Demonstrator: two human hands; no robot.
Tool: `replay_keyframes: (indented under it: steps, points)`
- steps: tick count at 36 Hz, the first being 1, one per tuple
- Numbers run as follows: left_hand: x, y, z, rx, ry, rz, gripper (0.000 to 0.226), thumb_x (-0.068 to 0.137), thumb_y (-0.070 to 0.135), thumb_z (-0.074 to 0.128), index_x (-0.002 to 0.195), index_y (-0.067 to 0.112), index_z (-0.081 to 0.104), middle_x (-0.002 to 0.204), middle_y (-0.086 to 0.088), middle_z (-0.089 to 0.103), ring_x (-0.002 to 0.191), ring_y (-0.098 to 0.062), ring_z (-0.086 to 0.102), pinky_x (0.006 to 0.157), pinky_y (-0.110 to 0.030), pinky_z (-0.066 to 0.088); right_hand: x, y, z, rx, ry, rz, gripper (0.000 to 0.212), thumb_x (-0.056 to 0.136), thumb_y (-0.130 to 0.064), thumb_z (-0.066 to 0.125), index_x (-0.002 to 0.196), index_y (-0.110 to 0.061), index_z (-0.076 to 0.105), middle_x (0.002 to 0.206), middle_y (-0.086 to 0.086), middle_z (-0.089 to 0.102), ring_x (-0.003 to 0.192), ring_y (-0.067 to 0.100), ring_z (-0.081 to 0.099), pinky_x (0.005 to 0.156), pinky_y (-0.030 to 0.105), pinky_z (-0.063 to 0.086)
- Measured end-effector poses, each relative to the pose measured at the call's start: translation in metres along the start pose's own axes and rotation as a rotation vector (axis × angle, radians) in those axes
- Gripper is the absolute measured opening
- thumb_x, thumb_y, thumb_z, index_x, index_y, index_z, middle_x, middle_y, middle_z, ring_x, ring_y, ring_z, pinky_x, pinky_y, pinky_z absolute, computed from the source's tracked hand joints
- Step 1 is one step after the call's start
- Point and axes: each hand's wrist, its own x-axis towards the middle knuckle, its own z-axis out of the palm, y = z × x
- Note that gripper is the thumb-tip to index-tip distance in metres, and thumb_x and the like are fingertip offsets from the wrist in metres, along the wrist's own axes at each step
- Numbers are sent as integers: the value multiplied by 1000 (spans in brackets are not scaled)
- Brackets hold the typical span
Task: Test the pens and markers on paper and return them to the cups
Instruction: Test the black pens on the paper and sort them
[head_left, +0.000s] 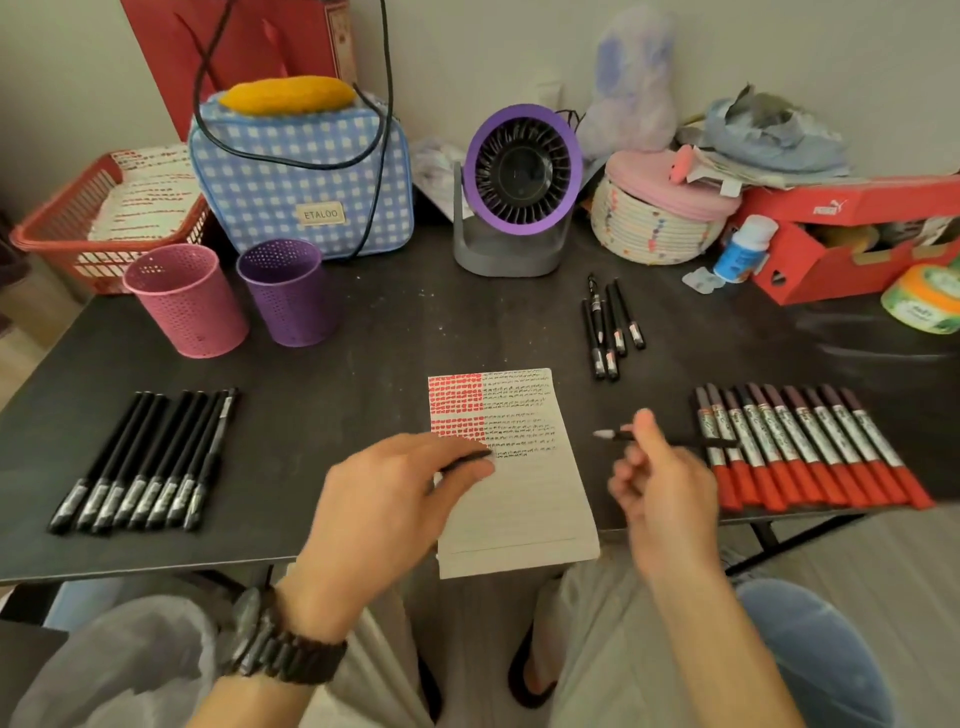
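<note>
A dark surface (395, 338) fills the middle of the frame, seen from above. At centre lies a lined sheet of paper (519, 499), its upper part covered in rows of red and black test marks.

The right hand (660, 483), lower right of centre, pinches an uncapped black pen (670, 439) between thumb and fingers, tip pointing left, just beside the paper's right edge. The left hand (384, 499), lower centre, rests over the paper's left side, fingers curled round a dark cap (467, 460), likely the pen's.

Black pens lie in a row (145, 462) at left and a small group (610, 327) at upper right; red-ended markers (800, 447) line the right. Pink cup (187, 301) and purple cup (285, 291) stand at upper left, both apparently empty.

The pen looks light, stiff and smooth, so a grip near the tip should steady it. The paper is thin and may slide unless pressed down.
</note>
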Motion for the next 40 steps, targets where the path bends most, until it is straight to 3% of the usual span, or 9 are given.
replay_keyframes:
  steps: [4,8,11,13,16,19,23,28,40]
  points:
    - [-1,-30,-1,-69,57,-186,38,99,66,29,93,38,53,70,24,61,66,-2,60,58,-27,48,18,-11,-12,-125,-114,-21,17,92,-28,74,79,-18,77,67,-2,64,51,8,54,49,20,46]
    - [3,-41,20,-226,5,-316,51,97,71,15,88,35,50,84,16,62,80,-4,59,71,-42,52,20,-9,0,-207,-249,4,12,94,-24,71,82,-25,74,74,6,70,55,15,63,50,23,52]
    - [5,-41,37,-222,-84,-275,52,92,78,24,98,33,50,95,21,58,85,-3,56,70,-31,51,23,-6,12,-295,-307,-41,19,95,-29,70,76,-28,72,68,5,69,57,16,66,52,24,53]
    - [4,-40,42,-157,-107,-204,48,88,75,41,114,35,49,113,28,55,98,4,52,82,-17,45,27,-3,19,-382,-319,-93,23,96,-32,70,73,-28,71,64,6,69,57,17,67,51,24,53]
    - [5,-41,43,-96,-160,-165,65,82,71,52,134,34,44,133,18,55,118,-3,51,104,-28,44,34,1,28,-535,-315,-209,29,95,-39,70,70,-24,64,61,7,69,52,16,66,44,23,48]
    - [5,-42,43,-71,-197,-177,70,80,74,52,136,34,42,127,18,56,113,-6,54,105,-38,48,38,9,34,-648,-305,-337,33,93,-44,71,70,-23,59,58,3,68,48,12,63,46,19,45]
    - [6,-44,45,-59,-192,-181,68,79,75,56,135,38,41,116,30,43,107,-2,52,98,-32,48,41,22,34,-750,-270,-448,32,90,-39,75,66,-27,60,54,-8,66,51,4,64,54,9,43]
    - [7,-46,47,-54,-181,-190,68,78,74,58,134,38,42,120,25,52,111,-4,53,101,-32,45,47,30,31,-789,-231,-459,34,89,-21,72,60,-26,56,49,-8,63,46,0,58,48,6,39]
    - [9,-46,47,-60,-186,-205,70,76,75,58,132,37,43,124,22,55,112,-5,53,103,-31,40,51,35,32,-815,-238,-469,30,86,-19,71,61,-16,54,47,-5,63,42,-1,55,45,6,37]
